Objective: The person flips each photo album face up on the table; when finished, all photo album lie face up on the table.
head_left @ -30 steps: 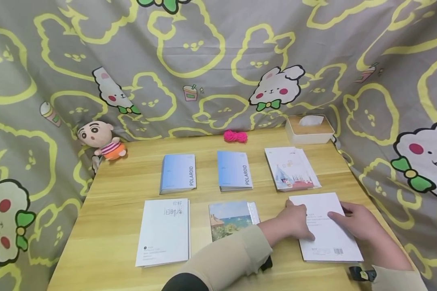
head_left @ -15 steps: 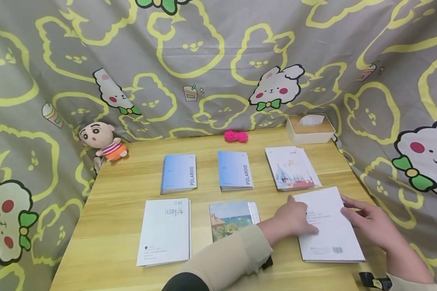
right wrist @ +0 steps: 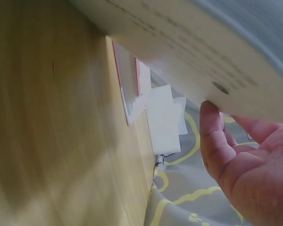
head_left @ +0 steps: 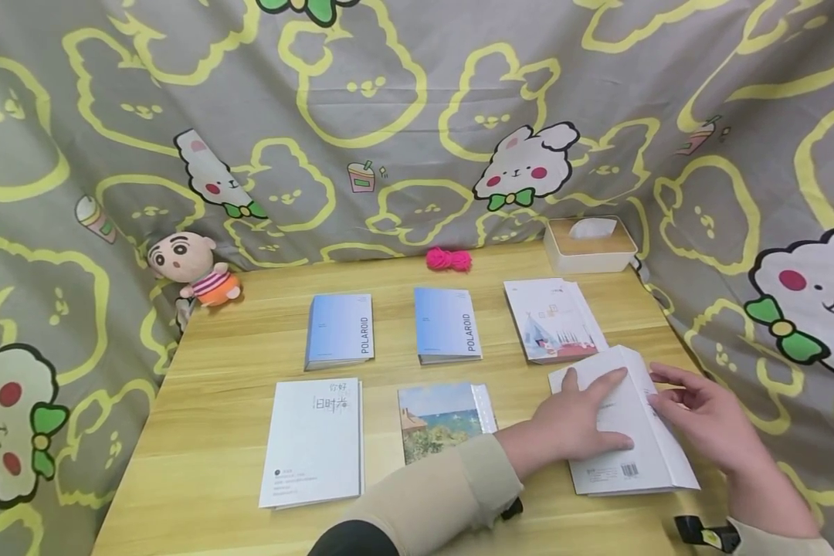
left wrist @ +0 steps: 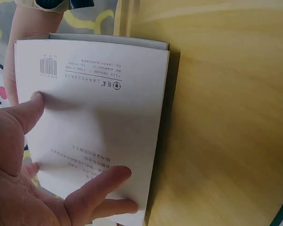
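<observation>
A white book [head_left: 615, 463] with small print and a barcode lies at the table's right front. Its right part is bent upward along a long crease in the head view. My left hand [head_left: 580, 421] rests on the white surface, its fingers spread apart. At the raised right edge, my right hand [head_left: 709, 421] pinches the white sheet between thumb and fingers. In the left wrist view, the book [left wrist: 94, 113] shows its barcode under the spread left hand [left wrist: 42, 183]. The right wrist view has the right hand [right wrist: 250, 165] at the edge of a lifted printed sheet [right wrist: 179, 52].
Two blue POLAROID albums [head_left: 340, 328] and a tent-picture album [head_left: 552, 324] stand behind. Nearer are another white book [head_left: 313, 440] and a landscape-cover album [head_left: 438, 425], partly hidden by the left sleeve. Pink yarn [head_left: 449, 259], a tissue box [head_left: 591, 247] and a plush doll [head_left: 194, 266] line the back.
The white book's right side has risen and bent into a crease. My left hand has shifted right onto the cover and spread its fingers. My right hand moved slightly rightward with the edge.
</observation>
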`<state>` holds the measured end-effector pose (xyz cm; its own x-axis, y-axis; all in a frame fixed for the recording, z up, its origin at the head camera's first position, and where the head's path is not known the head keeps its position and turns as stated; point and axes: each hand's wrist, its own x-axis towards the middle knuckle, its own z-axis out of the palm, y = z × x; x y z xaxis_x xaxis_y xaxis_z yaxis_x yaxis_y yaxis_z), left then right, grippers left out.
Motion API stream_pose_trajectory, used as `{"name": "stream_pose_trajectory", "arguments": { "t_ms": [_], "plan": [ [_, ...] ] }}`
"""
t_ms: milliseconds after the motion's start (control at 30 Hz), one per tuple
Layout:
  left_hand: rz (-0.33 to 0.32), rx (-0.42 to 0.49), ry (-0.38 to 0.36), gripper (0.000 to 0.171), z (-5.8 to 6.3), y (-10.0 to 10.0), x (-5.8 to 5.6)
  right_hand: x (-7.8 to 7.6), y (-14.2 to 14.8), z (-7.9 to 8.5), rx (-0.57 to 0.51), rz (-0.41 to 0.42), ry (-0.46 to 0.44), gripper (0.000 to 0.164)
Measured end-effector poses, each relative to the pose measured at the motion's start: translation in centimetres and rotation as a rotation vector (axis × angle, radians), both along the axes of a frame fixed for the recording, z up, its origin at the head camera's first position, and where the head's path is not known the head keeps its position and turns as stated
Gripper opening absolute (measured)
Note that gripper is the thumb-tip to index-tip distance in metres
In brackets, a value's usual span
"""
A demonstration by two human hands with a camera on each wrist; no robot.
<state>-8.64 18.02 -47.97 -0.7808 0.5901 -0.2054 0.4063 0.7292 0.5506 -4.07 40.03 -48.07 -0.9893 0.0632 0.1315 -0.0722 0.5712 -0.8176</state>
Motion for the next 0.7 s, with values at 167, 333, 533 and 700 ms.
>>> {"name": "stream_pose_trajectory", "arguments": {
  "t_ms": [167,333,533,700],
  "plan": [
    [0.001,-0.038,0.03,0.105,0.1,0.1,-0.2,-0.1,-0.3,0.0,-0.035,-0.017,-0.019,0.052],
    [-0.029,-0.054,0.072,0.11,0.4,0.1,-0.2,-0.3,-0.6,0.1,-0.034,-0.024,-0.029,0.053],
    [-0.059,-0.039,0.077,0.106,0.7,0.0,-0.2,-0.2,-0.9,0.7,-0.024,-0.037,-0.077,0.051],
    [-0.071,0.032,0.054,0.099,1.1,-0.5,-0.1,0.1,-1.1,1.0,-0.017,-0.056,-0.152,0.052]
  ]
}}
